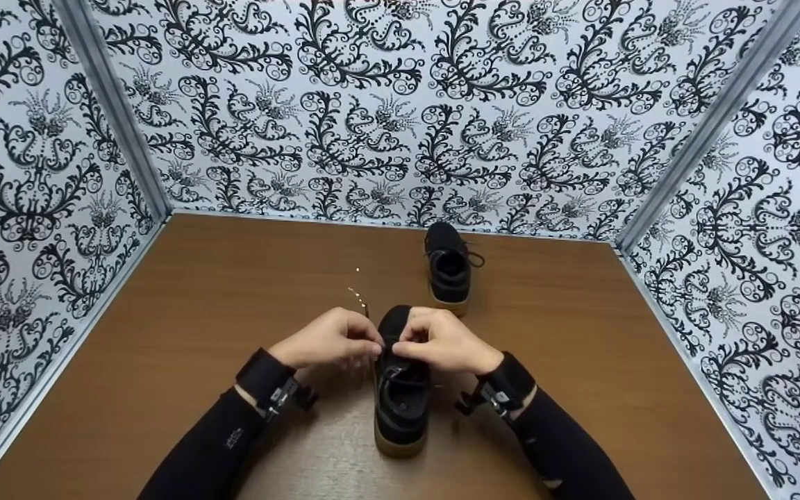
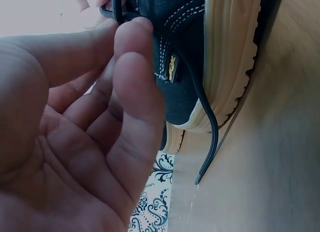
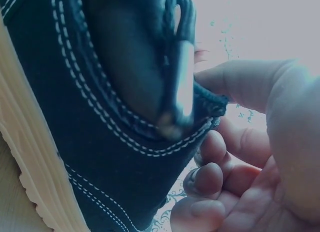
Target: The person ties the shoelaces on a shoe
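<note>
A black shoe [image 1: 400, 432] with white stitching and a tan gum sole stands in the middle of the table, toe pointing away. My left hand [image 1: 334, 340] is at the left side of its lacing and pinches a black shoelace [image 2: 215, 132] between thumb and fingertips. The lace's loose end trails down past the sole in the left wrist view. From the other side, my right hand [image 1: 448, 340] pinches the upper edge of the shoe [image 3: 115, 172] by the lacing with thumb and index finger. A blurred, shiny dark strip [image 3: 184, 81] crosses the shoe opening there.
A second black shoe [image 1: 450, 288] with its lace looped at the right stands farther back, near the rear wall. The brown table [image 1: 247, 278] is enclosed by patterned black-and-white walls [image 1: 372, 104] with metal corner posts. Small bright specks show left of the near shoe.
</note>
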Available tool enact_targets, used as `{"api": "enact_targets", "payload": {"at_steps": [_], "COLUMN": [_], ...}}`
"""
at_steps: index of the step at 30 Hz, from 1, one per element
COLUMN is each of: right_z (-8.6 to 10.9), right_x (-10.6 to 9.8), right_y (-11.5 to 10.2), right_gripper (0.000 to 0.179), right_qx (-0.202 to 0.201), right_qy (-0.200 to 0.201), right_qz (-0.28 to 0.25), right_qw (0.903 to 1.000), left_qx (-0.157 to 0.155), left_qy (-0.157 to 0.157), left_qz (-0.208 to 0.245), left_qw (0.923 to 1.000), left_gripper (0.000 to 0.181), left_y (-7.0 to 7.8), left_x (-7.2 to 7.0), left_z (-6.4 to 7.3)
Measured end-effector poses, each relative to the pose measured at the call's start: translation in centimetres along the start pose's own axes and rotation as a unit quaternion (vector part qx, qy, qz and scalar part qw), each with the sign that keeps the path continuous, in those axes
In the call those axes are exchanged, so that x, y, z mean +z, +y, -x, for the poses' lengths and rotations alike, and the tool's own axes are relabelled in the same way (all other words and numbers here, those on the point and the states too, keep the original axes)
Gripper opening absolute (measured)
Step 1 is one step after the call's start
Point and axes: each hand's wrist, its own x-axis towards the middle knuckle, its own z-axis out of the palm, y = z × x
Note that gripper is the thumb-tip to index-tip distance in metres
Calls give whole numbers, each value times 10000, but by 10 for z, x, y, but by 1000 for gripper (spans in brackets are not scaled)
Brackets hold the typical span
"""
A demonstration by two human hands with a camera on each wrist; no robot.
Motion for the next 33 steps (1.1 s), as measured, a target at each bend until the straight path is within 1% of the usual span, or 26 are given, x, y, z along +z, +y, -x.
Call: {"api": "enact_targets", "payload": {"at_steps": [5, 15, 17, 23, 28, 33], "right_z": [0, 0, 0, 1, 1, 2], "right_x": [0, -2, -3, -5, -7, -13], "right_y": [-1, -2, -3, -6, -3, -1], "right_gripper": [15, 15, 15, 15, 14, 12], "right_qx": [8, -22, -49, -72, -94, -81], "right_qy": [-8, -37, -35, -84, -123, 5], "right_qz": [21, 1, -1, -14, -54, 51], "right_qw": [10000, 10000, 10000, 9999, 9999, 10000], "left_qx": [22, 99, 166, 520, 499, 570], "left_qy": [60, 99, 124, 235, 253, 264], "left_qz": [-10, 105, 30, -342, -324, -341], "left_qw": [10000, 9998, 9998, 9978, 9979, 9974], "left_gripper": [5, 11, 12, 14, 15, 15], "left_y": [0, -1, -1, -3, -2, -1], "left_x": [3, 5, 5, 7, 8, 8], "left_z": [-1, -2, -3, -5, -6, -6]}}
